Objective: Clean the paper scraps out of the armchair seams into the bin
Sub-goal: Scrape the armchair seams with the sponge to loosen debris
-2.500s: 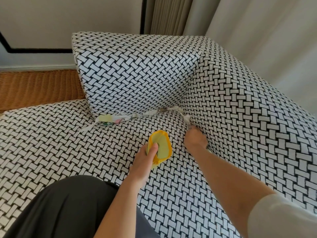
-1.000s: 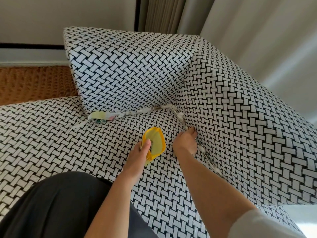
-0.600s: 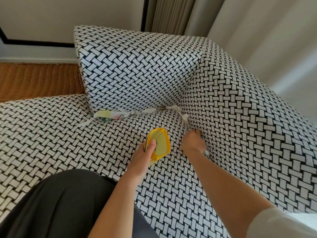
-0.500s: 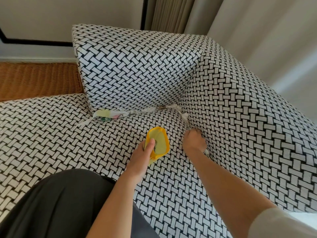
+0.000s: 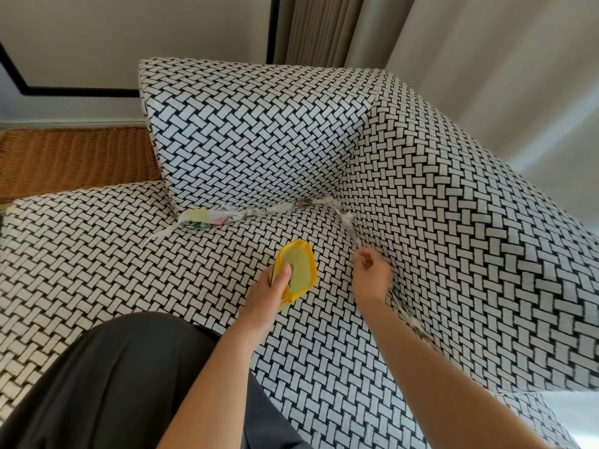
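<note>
The right hand (image 5: 371, 275) has lifted from the side seam (image 5: 352, 230), pinching what looks like a scrap (image 5: 366, 263). Keep the pinch tight until it is over the yellow bin (image 5: 299, 270), which the left hand (image 5: 269, 296) grips just to its left.

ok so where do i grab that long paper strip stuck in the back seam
Pinch the paper strip by its pale yellow-green left end, which pokes free of the seam; the rest looks wedged under the back cushion. Come from the front-left, low over the seat, and probably pull along the seam.
</note>
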Action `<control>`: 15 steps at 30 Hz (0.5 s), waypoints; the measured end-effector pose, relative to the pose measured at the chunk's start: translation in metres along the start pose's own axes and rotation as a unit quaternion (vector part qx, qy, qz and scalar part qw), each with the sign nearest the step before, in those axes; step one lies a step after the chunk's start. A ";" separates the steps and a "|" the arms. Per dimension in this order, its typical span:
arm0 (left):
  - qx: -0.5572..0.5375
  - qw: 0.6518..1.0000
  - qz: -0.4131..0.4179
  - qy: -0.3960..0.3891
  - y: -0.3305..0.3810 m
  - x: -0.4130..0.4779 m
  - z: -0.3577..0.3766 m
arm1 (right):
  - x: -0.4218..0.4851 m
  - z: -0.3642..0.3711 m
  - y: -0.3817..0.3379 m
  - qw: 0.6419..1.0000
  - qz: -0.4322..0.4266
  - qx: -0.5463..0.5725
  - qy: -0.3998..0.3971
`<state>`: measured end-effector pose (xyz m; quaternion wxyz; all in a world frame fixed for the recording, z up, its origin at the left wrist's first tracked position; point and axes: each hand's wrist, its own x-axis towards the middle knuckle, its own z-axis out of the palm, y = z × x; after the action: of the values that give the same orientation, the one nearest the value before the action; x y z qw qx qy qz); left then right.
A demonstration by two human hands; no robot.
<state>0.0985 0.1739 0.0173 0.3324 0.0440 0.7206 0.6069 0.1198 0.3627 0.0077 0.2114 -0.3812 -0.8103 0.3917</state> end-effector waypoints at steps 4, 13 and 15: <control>-0.004 1.000 -0.004 0.000 0.004 -0.005 0.002 | -0.032 -0.019 -0.046 0.989 -0.048 0.139 -0.023; -0.031 0.999 0.006 -0.004 0.004 -0.008 0.002 | -0.052 -0.013 -0.037 0.984 -0.146 0.087 -0.060; -0.021 1.000 0.011 -0.003 0.000 -0.006 0.003 | -0.049 -0.011 0.002 0.994 -0.104 -0.046 0.002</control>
<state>0.1048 0.1736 0.0202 0.3287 0.0463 0.7061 0.6255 0.1585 0.3299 0.0108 0.2352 -0.3051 -0.8620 0.3293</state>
